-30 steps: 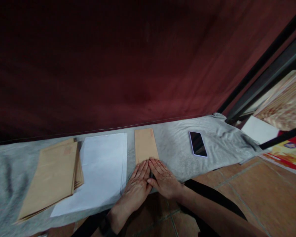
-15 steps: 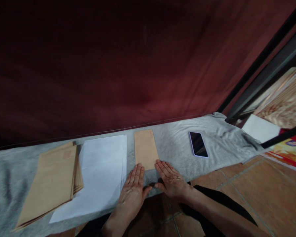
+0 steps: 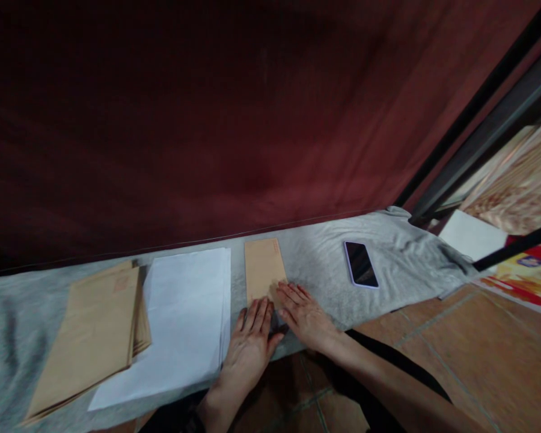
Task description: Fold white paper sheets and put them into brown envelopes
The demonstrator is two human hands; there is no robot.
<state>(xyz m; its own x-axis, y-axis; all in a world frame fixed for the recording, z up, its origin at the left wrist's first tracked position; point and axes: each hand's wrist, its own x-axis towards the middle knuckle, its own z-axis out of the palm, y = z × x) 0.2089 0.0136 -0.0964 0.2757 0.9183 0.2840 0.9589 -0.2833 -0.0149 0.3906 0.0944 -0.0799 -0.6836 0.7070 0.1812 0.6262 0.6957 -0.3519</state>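
Note:
A brown paper envelope (image 3: pixel 265 264) lies flat on the grey cloth, its long side pointing away from me. My left hand (image 3: pixel 249 340) rests palm down on its near edge, fingers stretched out. My right hand (image 3: pixel 304 313) lies flat on the near right corner, fingers extended and nothing gripped. The hands cover the envelope's near end. To the left is a stack of white paper sheets (image 3: pixel 187 313), with a pile of brown envelopes (image 3: pixel 88 331) overlapping its left side.
A phone with a purple edge (image 3: pixel 360 264) lies on the grey cloth (image 3: pixel 320 246) to the right. A dark red upright surface (image 3: pixel 234 150) stands behind. Black metal bars (image 3: pixel 482 132) and a colourful printed box (image 3: pixel 527 273) are at far right, above the tiled floor (image 3: pixel 487 337).
My right hand has slid left and forward onto the envelope, closer to my left hand. The left hand has shifted slightly right. The envelope stays in place.

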